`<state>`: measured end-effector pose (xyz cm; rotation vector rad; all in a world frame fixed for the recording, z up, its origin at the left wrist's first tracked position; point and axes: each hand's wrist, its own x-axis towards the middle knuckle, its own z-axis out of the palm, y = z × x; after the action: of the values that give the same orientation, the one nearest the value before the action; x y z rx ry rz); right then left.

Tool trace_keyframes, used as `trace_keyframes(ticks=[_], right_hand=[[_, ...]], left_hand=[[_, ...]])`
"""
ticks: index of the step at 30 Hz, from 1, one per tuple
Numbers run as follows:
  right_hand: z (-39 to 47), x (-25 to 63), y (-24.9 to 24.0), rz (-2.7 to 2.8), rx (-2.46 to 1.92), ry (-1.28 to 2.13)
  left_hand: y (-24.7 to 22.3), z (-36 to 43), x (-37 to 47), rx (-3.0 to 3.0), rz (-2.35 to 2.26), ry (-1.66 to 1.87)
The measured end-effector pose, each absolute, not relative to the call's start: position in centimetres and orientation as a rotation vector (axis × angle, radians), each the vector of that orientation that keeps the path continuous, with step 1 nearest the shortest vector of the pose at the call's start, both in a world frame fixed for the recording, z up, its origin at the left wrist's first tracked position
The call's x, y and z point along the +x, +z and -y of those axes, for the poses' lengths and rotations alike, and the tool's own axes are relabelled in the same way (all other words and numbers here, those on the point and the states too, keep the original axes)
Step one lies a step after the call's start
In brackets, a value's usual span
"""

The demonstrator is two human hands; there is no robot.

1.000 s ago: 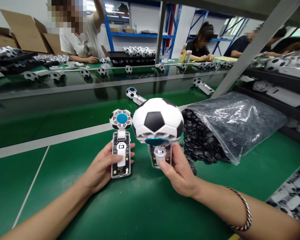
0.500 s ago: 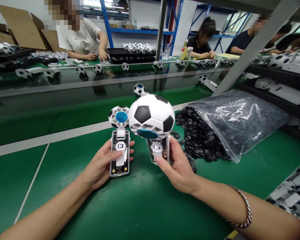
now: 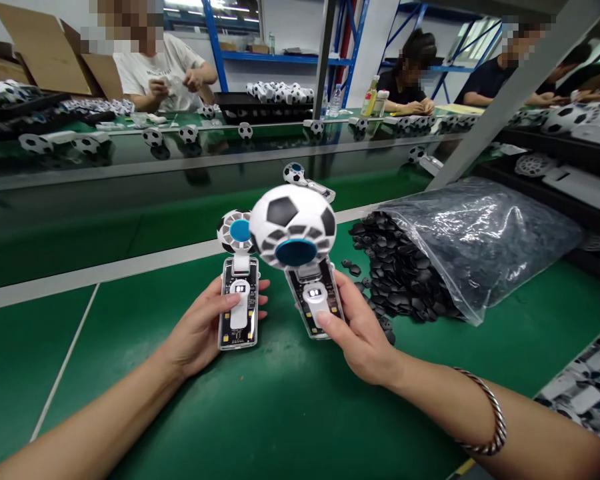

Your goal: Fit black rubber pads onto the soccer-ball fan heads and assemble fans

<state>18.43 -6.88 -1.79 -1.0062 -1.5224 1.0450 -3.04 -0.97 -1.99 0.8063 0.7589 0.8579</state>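
Note:
My left hand (image 3: 200,327) grips a handheld fan (image 3: 239,313) by its clear handle, thumb pressed on the white strip over a dark circuit board. That fan's soccer-ball head (image 3: 230,233) has a blue centre and is partly hidden behind the other head. In my right hand (image 3: 363,327) is a second soccer-ball fan (image 3: 293,207), closer to me, its head tilted up and its blue centre facing me. My right thumb rests low on its white strip. Both handles are held above the green work surface (image 3: 260,413), side by side and apart.
Right of my hands, a clear plastic bag (image 3: 500,233) spills black pieces (image 3: 400,273) onto the table. Another fan (image 3: 295,173) lies on the conveyor (image 3: 130,213) ahead. A slanted grey post (image 3: 510,100) and shelves stand at right. Co-workers sit across the belt.
The right-hand fan has tipped so its blue centre and more of its handle show, and it has shifted slightly left. The fan on the belt has moved right. A co-worker has raised both hands.

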Motion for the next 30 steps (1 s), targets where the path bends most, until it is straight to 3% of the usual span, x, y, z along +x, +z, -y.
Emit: trace_keyframes(ticks=[11,21,30], right_hand=[[6.1,18.6,-2.4,1.169,-0.882,1.375],[6.4,18.4,-2.5,1.274,-0.938,1.407],[6.7,18.7,-1.9,1.534,-0.911,1.336]], left_hand=[[-2.2,1.8,-2.5,1.009,-0.811,0.928],[-2.5,2.9,-2.9,1.576,-0.893,1.009],[-2.4,2.9,-2.9,1.560,-0.842,1.019]])
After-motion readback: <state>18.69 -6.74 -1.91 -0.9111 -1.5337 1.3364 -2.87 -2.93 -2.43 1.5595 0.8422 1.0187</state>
